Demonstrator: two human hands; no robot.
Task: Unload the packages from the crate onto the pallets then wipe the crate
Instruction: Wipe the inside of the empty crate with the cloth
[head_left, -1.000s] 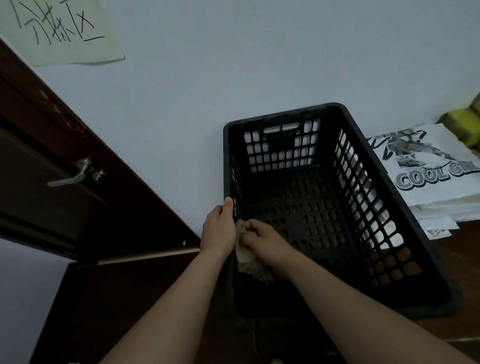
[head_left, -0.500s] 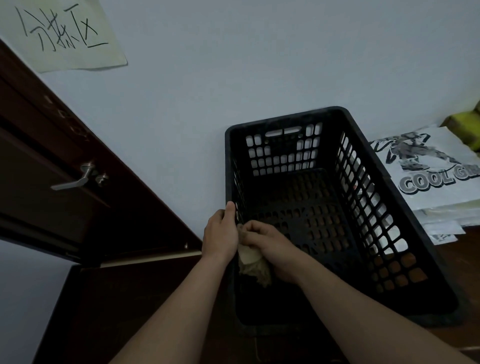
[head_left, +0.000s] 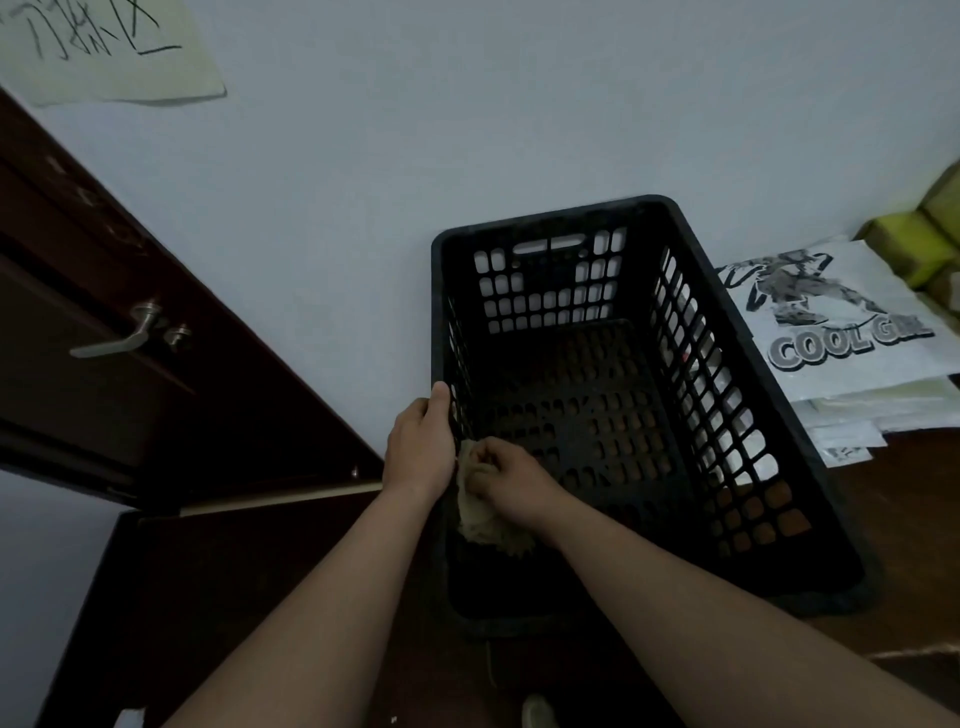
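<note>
My left hand gripped the crate by its left wall; my right hand, fingers bunched round the rag, pressed inside that wall.

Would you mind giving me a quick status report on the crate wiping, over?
Left hand grips crate left rim. Right hand presses cloth against left inner wall. Nothing else inside, nothing blocking.

The left hand grips the left wall of the black crate. The right hand presses a tan cloth against the inside of that wall. White packages lie to the right.
</note>
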